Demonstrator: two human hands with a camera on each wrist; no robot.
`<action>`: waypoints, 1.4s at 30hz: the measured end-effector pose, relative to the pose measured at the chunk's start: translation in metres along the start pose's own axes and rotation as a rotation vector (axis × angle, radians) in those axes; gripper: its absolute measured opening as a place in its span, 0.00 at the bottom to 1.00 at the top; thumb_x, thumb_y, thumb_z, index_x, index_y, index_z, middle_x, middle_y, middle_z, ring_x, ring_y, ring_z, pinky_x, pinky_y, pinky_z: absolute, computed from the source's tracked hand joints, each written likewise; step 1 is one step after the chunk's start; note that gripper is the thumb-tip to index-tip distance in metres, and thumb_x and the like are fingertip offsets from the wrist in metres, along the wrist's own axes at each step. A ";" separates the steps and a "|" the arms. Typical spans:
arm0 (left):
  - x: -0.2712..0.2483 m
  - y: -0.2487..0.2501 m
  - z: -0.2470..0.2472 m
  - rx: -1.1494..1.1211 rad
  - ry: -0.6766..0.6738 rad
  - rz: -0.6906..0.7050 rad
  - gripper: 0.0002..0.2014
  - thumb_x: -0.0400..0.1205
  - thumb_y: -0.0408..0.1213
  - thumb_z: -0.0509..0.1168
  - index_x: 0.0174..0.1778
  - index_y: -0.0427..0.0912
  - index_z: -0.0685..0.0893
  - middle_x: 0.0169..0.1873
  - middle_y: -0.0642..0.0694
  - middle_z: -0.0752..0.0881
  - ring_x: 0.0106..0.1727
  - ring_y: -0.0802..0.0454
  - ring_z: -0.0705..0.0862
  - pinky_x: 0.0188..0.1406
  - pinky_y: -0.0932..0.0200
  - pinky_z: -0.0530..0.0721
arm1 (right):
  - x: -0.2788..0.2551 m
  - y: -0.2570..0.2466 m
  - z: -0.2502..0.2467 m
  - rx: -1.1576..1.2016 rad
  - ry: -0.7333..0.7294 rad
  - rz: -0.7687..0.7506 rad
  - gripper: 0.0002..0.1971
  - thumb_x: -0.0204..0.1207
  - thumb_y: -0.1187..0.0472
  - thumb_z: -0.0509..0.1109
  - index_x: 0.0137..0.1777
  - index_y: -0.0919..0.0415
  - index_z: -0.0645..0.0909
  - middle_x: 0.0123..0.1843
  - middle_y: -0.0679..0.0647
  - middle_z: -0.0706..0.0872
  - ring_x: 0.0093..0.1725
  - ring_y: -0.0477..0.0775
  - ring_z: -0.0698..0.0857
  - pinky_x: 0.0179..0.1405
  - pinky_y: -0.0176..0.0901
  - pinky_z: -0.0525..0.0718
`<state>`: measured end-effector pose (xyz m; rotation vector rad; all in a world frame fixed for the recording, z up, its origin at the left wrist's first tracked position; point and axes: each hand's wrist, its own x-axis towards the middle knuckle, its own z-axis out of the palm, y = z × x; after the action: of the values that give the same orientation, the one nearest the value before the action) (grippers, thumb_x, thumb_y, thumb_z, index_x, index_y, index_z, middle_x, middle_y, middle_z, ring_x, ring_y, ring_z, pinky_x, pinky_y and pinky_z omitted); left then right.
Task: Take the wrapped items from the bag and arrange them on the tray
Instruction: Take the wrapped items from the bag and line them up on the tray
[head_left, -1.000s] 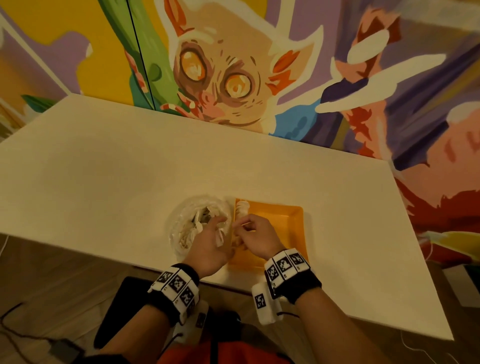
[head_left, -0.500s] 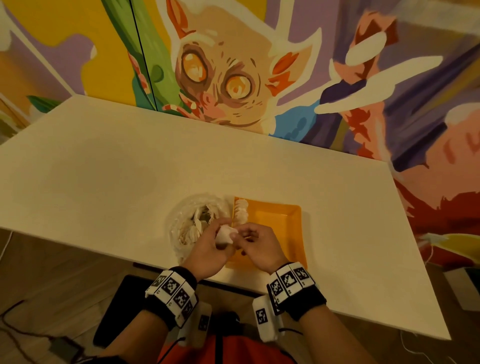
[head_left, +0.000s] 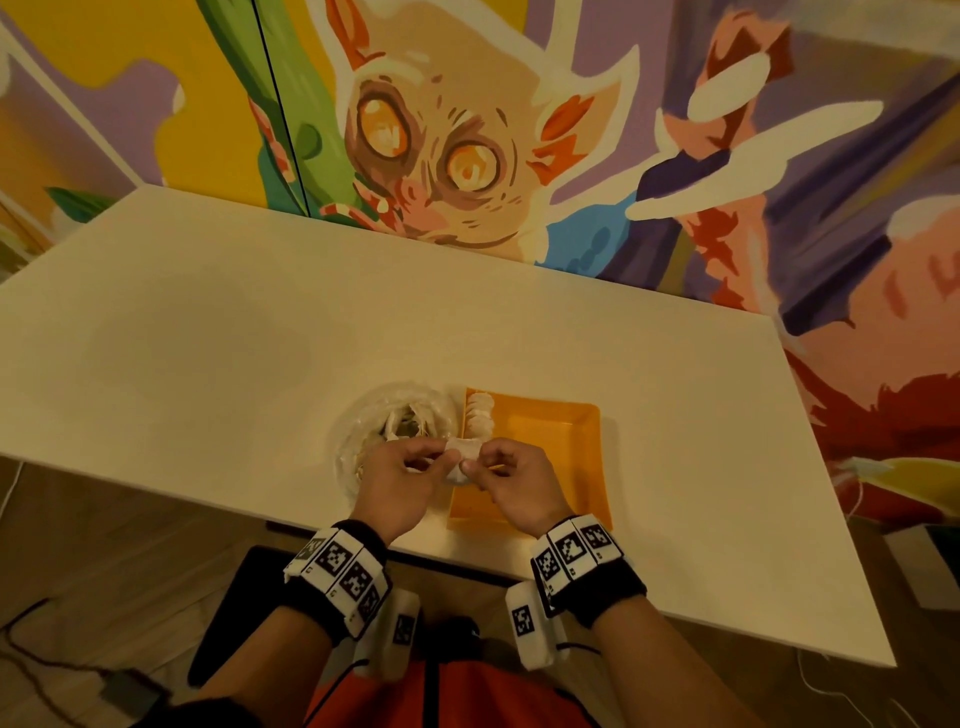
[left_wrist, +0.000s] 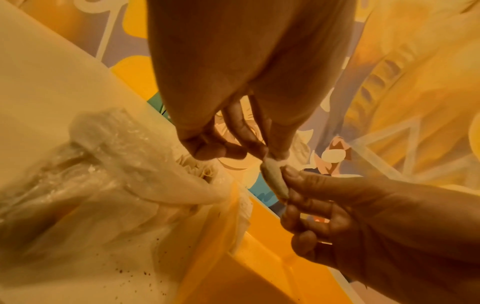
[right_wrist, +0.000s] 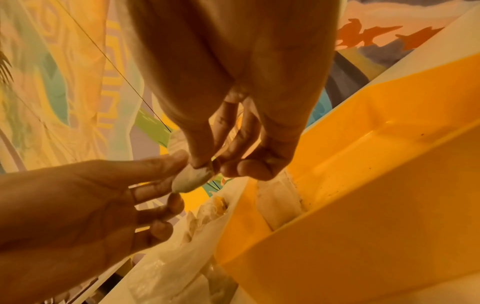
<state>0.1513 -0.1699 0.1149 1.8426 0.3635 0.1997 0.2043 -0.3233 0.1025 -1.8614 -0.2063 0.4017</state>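
A small white wrapped item (head_left: 461, 460) hangs in the air between my two hands, above the seam of bag and tray. My left hand (head_left: 415, 467) pinches its left end and my right hand (head_left: 498, 467) pinches its right end; the same wrapped item (left_wrist: 275, 181) (right_wrist: 191, 179) shows in both wrist views. The clear plastic bag (head_left: 374, 421) stands open on the table with more wrapped items inside. Right of it lies the orange tray (head_left: 561, 441), with a short row of wrapped items (head_left: 479, 415) along its left rim.
The white table (head_left: 260, 338) stretches wide to the left and back, and its front edge runs just under my wrists. A painted mural wall (head_left: 467, 156) stands directly behind the table. Cables lie on the floor at lower left.
My left hand came out of the bag with a wrapped item and rose. My right hand left the tray's row and took the item's other end.
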 end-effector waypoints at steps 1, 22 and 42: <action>0.000 0.000 0.000 0.014 0.002 0.002 0.04 0.78 0.36 0.74 0.45 0.48 0.92 0.39 0.56 0.91 0.41 0.59 0.87 0.44 0.69 0.80 | 0.001 0.000 -0.001 -0.014 -0.009 -0.001 0.10 0.73 0.58 0.78 0.34 0.48 0.81 0.37 0.48 0.85 0.38 0.49 0.85 0.38 0.39 0.80; -0.009 -0.018 0.023 0.705 -0.223 -0.094 0.08 0.84 0.40 0.63 0.49 0.42 0.86 0.48 0.43 0.87 0.49 0.48 0.85 0.47 0.55 0.84 | 0.034 -0.004 -0.007 -0.657 -0.132 0.375 0.09 0.68 0.59 0.78 0.33 0.64 0.87 0.29 0.54 0.84 0.31 0.52 0.82 0.26 0.40 0.78; -0.003 -0.012 0.018 0.665 -0.255 -0.197 0.07 0.81 0.31 0.60 0.38 0.41 0.81 0.42 0.42 0.83 0.40 0.49 0.80 0.36 0.60 0.75 | 0.058 -0.012 0.012 -0.738 -0.099 0.503 0.16 0.71 0.57 0.79 0.47 0.59 0.73 0.41 0.54 0.77 0.43 0.53 0.78 0.28 0.38 0.75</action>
<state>0.1523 -0.1840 0.0980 2.4296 0.4640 -0.3303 0.2540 -0.2891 0.1006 -2.6274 0.0704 0.8459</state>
